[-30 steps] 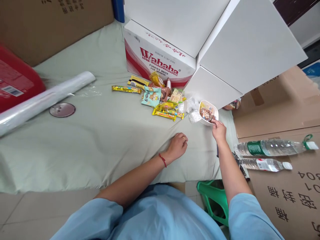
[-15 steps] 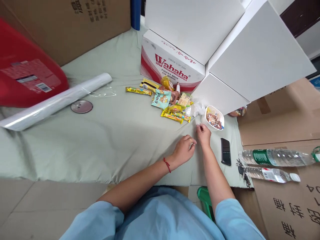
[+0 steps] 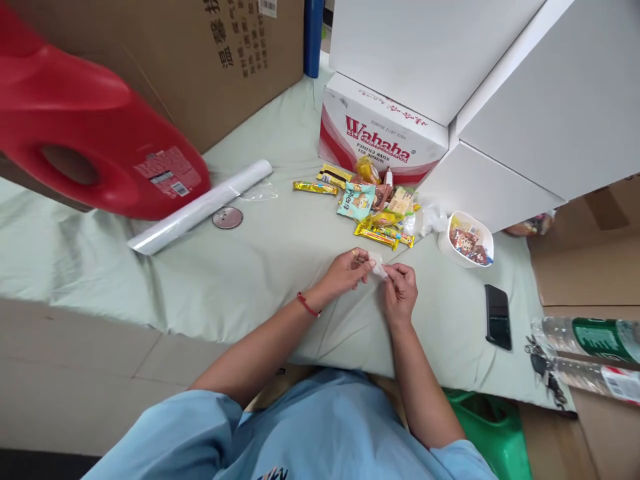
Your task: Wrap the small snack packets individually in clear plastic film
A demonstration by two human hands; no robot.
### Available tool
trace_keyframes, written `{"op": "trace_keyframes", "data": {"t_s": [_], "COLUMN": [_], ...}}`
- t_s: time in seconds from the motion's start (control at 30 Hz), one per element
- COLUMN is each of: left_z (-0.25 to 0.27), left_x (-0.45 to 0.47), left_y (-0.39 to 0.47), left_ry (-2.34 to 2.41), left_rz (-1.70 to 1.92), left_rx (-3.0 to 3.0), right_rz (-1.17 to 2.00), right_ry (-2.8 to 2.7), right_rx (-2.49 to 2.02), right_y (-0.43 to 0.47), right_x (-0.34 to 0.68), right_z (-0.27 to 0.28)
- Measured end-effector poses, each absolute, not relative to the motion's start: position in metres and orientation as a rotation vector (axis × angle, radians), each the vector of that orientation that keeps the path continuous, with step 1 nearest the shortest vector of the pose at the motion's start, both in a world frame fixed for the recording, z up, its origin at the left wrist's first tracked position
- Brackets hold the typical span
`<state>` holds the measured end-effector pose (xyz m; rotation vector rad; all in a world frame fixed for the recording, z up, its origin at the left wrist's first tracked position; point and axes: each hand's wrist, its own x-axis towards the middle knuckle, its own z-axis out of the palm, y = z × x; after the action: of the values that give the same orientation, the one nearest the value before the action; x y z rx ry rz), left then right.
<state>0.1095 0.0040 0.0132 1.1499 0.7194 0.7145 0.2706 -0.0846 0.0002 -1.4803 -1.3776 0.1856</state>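
Observation:
Between my two hands is a small clear plastic bag [image 3: 377, 265], thin and whitish. My left hand [image 3: 350, 268] pinches its left edge between thumb and fingers. The fingertips of my right hand [image 3: 400, 288] are closed on its right side. Just beyond them lies a heap of wrapped snacks, with a light-blue packet [image 3: 357, 201] and yellow stick packets [image 3: 376, 236]. Crumpled clear plastic [image 3: 431, 220] sits between that heap and a white tub [image 3: 466, 240] with brown snack packets inside.
A roll of plastic film [image 3: 200, 208], a round metal lid [image 3: 227, 217] and a big red jug [image 3: 165, 175] are at left. Behind the snacks stands a Wahaha carton [image 3: 383, 137]. On the right are a black phone [image 3: 498, 317], keys [image 3: 543, 368] and two bottles [image 3: 595, 339].
My right hand has come away from beside the tub with the plastic bag. My left hand has met it and now pinches the bag too. The view has shifted left.

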Motion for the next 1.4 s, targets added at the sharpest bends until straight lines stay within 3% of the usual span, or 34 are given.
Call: {"op": "trace_keyframes", "data": {"t_s": [0.37, 0.73, 0.97, 1.27, 1.4], "left_z": [0.002, 0.010, 0.019, 0.018, 0.016], "left_x": [0.115, 0.103, 0.099, 0.112, 0.109], "left_y": [0.009, 0.021, 0.010, -0.008, 0.000], "left_ry": [0.728, 0.605, 0.795, 0.693, 0.704], "left_rz": [0.743, 0.601, 1.020, 0.786, 0.812], "left_rx": [1.210, 1.105, 1.044, 1.286, 1.207], "right_rz": [0.396, 1.141, 1.121, 0.925, 0.944], "right_ry": [-1.494, -0.557, -0.442, -1.099, -0.974], "right_rx": [-1.484, -1.252, -1.156, -1.414, -1.437], "right_y": [-0.080, -0.083, -0.081, -0.090, -0.089], "right_x": [0.274, 0.295, 0.293, 0.271, 0.271], "right_z": [0.007, 0.013, 0.018, 0.008, 0.014]}}
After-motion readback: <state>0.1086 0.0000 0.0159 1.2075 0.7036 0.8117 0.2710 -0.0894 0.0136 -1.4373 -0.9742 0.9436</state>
